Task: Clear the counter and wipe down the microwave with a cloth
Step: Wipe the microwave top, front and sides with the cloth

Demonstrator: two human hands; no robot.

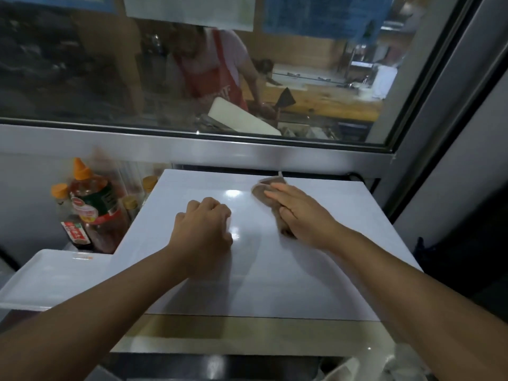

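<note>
The white microwave [170, 270] fills the middle of the view, seen from above, its glossy top facing me. A brown cloth [261, 193] lies on the far right part of that top. My right hand [299, 213] presses flat on the cloth with straight fingers, and part of the cloth shows under the palm's left edge. My left hand [203, 229] rests on the microwave top a little left of centre, its fingers curled into a loose fist with nothing in it.
Several sauce bottles [93, 204] with orange caps stand left of the microwave. A white tray [41, 281] sits at the near left. Behind is a metal-framed window [220, 149]; a person in a red apron works beyond the glass. A wall rises on the right.
</note>
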